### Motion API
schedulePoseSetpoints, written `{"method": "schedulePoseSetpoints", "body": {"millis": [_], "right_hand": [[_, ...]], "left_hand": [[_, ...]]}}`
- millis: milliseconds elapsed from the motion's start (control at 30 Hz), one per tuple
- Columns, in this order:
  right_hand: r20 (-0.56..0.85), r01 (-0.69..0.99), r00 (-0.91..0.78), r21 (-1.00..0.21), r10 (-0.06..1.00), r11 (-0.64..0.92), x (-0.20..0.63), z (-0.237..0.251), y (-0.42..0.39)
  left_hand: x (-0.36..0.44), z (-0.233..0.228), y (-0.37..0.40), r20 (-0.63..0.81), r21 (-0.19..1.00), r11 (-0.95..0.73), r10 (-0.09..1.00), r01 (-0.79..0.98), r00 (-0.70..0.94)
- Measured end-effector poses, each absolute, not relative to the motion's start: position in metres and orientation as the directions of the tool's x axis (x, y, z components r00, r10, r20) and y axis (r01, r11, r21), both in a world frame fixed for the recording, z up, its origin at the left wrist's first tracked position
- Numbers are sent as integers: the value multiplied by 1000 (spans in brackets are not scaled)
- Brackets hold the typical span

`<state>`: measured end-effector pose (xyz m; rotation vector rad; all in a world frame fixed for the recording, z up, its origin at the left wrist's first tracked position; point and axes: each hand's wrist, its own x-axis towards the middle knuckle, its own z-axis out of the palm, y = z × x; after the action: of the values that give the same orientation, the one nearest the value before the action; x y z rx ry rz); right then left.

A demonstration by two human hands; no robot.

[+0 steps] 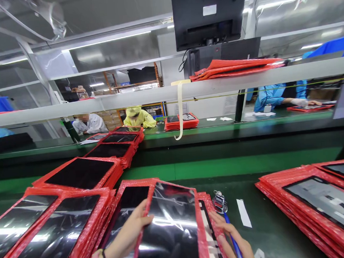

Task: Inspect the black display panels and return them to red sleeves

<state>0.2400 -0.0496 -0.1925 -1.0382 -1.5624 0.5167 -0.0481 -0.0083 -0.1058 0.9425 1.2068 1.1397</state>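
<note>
The left hand [129,233] reached forward, fingers extended and thumb up, a band at its wrist. The right hand [234,239] lay lower, fingers loosely curled.

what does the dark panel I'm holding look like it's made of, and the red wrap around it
The panel looks like glass or glossy plastic: its black face mirrors the ceiling lights sharply. The red wrap seems a thin plastic film bag: it crinkles and shines at the edges. The left hand and right hand grip its sides.
</note>
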Motion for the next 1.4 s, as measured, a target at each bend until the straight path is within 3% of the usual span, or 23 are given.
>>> {"method": "schedulePoseSetpoints", "body": {"millis": [133,333,433,633,833,933,1033,1233,1400], "right_hand": [[473,268,46,-854,880,445,235,-186,-52],[363,124,-123,-918,924,377,227,-179,-66],[242,15,-205,-968,948,251,224,-180,-69],[50,-135,-102,-990,994,36,220,-181,-66],[-24,61,-64,-998,998,-20,221,-176,-76],[18,345,-55,-938,998,36,219,-184,-82],[65,557,-52,-827,997,83,217,-193,-84],[57,582,-126,-805,990,120,213,-189,-82],[68,541,-153,-829,986,141,212,-185,-82]], "left_hand": [[-108,-90,12,-166,986,159,971,-53,-172],[-167,-101,42,-161,958,227,930,174,-331],[-174,-112,55,-67,915,205,927,349,-368],[-156,-135,61,233,774,28,916,632,-326],[-118,-134,41,324,743,-156,935,651,-145],[-85,-133,21,245,807,-177,968,564,-46],[-51,-142,-4,24,903,-54,997,426,75],[-21,-158,-36,-357,924,336,930,184,92],[-17,-157,-38,-465,885,464,881,41,87]]}}
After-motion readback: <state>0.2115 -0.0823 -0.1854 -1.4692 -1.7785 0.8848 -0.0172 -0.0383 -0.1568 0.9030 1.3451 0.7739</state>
